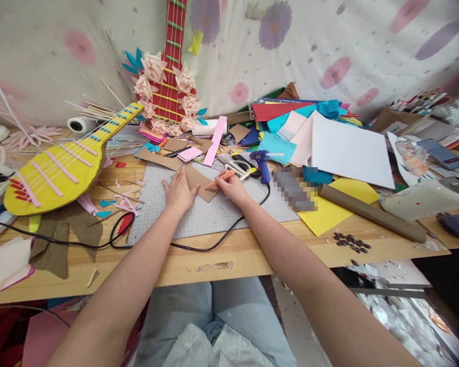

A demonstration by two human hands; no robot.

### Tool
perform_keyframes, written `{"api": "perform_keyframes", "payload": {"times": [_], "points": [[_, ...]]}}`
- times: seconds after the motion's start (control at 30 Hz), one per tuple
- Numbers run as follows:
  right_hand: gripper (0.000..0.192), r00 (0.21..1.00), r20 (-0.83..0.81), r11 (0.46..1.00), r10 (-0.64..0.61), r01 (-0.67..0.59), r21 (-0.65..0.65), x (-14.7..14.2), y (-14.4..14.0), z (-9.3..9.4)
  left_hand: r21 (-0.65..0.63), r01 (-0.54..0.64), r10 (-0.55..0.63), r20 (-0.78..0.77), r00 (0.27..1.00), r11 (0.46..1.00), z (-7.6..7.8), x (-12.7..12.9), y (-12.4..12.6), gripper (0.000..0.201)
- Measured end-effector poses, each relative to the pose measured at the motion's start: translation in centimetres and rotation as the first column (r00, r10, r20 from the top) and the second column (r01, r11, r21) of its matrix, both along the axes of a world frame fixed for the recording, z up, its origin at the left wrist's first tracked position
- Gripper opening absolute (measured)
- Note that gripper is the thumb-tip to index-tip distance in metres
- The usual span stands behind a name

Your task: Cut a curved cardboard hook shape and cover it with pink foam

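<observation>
A small piece of brown cardboard lies on the grey cutting mat. My left hand rests on the mat at the cardboard's left edge, its fingers spread and pressing down. Between the fingers of my right hand is an orange pen, tilted so that its point meets the cardboard's right side. Just beyond that hand lie scissors with pale handles. A blue glue gun sits to their right, and its black cord runs across the mat.
A yellow lute-shaped craft stands on the left, and a red one with paper flowers leans at the back. Coloured sheets, a white board, a brown roll and black beads lie to the right.
</observation>
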State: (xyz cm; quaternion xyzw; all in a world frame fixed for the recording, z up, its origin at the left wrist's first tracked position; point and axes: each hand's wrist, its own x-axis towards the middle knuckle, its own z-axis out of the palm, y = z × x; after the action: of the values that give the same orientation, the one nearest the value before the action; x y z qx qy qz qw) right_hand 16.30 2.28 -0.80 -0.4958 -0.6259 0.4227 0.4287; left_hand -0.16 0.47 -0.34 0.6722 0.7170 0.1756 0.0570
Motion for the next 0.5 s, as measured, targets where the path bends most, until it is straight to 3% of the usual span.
{"api": "perform_keyframes", "payload": {"times": [0.23, 0.5], "points": [[0.01, 0.995, -0.041, 0.992, 0.093, -0.096, -0.082, 0.36, -0.28, 0.31, -0.007, -0.002, 0.002, -0.007, 1.0, 1.0, 0.28, 0.12, -0.16, 0.068], [0.011, 1.0, -0.02, 0.999, 0.02, -0.021, -0.043, 0.17, -0.12, 0.1, -0.009, 0.002, -0.002, 0.002, 1.0, 1.0, 0.2, 0.07, -0.12, 0.067]]}}
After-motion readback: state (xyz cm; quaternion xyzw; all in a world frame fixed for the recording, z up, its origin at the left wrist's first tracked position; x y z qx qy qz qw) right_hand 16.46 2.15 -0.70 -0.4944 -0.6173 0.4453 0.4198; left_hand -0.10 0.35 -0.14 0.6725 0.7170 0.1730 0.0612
